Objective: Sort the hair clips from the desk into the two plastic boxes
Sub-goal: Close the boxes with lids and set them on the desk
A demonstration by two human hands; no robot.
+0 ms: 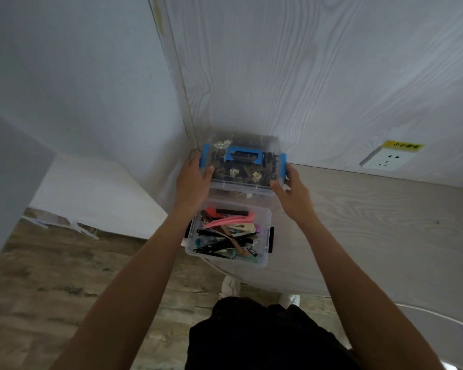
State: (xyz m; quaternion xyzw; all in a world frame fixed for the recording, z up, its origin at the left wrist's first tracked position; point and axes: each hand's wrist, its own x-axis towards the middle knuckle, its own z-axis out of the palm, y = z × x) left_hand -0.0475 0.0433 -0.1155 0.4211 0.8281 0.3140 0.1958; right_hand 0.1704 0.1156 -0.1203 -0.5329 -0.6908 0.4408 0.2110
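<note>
A clear plastic box [243,186] with a lid, blue handle and blue side latches sits at the desk's far left corner against the wall, with dark and pale clips inside. My left hand [194,180] grips its left side by the latch. My right hand [292,189] grips its right side, the thumb on the lid's front corner. Nearer me stands a second clear box [265,252], lidless, with black latches. It is filled with several long hair clips [229,231] in pink, black, cream and teal.
The light wooden desk [372,236] stretches to the right, bounded by a wood-grain wall panel with a white socket [385,161] under a yellow label. The desk's left edge drops to a brown plank floor [51,284]. My legs and white shoes show below.
</note>
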